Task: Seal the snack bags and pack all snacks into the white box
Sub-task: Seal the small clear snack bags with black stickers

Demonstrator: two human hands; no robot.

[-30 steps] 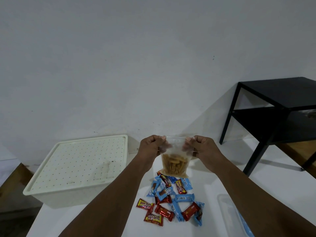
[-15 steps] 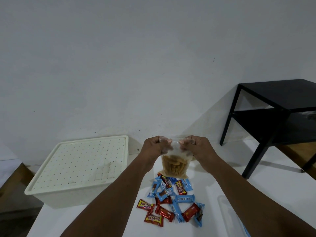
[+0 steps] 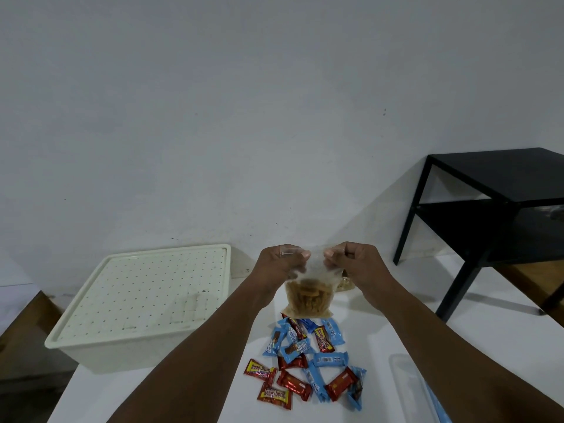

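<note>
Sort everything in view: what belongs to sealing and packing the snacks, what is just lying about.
Job: snack bag, pinched at its top by left hand and right hand; wrapped snacks; white box, lid on.
Lying about: black side table; clear plastic item.

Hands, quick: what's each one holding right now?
Left hand: pinching the snack bag top.
Right hand: pinching the same bag's top.

Left hand [image 3: 280, 264] shifts toward 3 o'clock and right hand [image 3: 354, 264] toward 9 o'clock along the top edge of the clear snack bag [image 3: 308, 296]; the pinching thumbs now nearly meet.
</note>
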